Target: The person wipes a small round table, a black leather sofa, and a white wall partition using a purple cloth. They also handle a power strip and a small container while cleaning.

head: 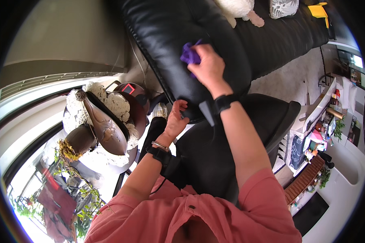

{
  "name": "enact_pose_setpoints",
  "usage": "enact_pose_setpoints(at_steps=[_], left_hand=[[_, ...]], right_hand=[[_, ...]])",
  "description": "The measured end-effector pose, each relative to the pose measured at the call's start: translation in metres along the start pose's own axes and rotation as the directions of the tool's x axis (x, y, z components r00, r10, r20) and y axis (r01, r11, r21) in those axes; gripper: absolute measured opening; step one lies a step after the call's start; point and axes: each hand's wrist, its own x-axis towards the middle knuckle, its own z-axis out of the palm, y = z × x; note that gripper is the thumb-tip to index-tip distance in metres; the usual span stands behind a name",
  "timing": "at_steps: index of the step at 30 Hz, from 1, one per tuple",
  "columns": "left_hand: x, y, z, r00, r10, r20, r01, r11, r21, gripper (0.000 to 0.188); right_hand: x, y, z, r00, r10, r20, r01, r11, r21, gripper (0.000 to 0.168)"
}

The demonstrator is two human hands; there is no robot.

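My right hand (209, 65) grips a bunched purple cloth (190, 56) against the black leather seat cushion (167, 39) of a sofa. Lower and to the left, my left hand (175, 120) is at the cushion's near edge with loosely curled fingers held apart. Whether its fingertips touch the leather I cannot tell. A small grey spot shows between them, too small to make out. Black bands are on both wrists, and a grey wedge-shaped piece (206, 113) shows beside the right one. Below my hands spreads another black upholstered surface (210, 158).
On the left, a round side table (140, 121) bears white decorations (118, 104), a brown pod-like ornament (108, 130) and a dark vase (80, 142). A plush toy (237, 9), a patterned cushion (284, 8) and a yellow cloth (318, 11) lie farther along the sofa. A cluttered table (301, 133) stands right.
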Motion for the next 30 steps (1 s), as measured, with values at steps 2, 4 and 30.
enact_pose_setpoints(at_steps=[2, 4, 30], left_hand=[[0.002, -0.005, -0.002, 0.999, 0.034, -0.022, -0.034, 0.999, 0.001, 0.056], [0.001, -0.01, 0.0, 0.993, -0.115, -0.007, 0.115, 0.991, -0.075, 0.066], [-0.001, 0.011, -0.011, 0.999, -0.006, 0.046, 0.005, 0.999, 0.037, 0.054]], right_hand=[[-0.023, -0.027, -0.004, 0.985, -0.061, 0.161, 0.045, 0.994, 0.102, 0.03], [-0.053, -0.039, -0.005, 0.936, -0.199, 0.29, 0.143, 0.969, 0.202, 0.033], [0.062, -0.03, 0.001, 0.936, -0.205, 0.286, 0.065, 0.9, 0.431, 0.036]])
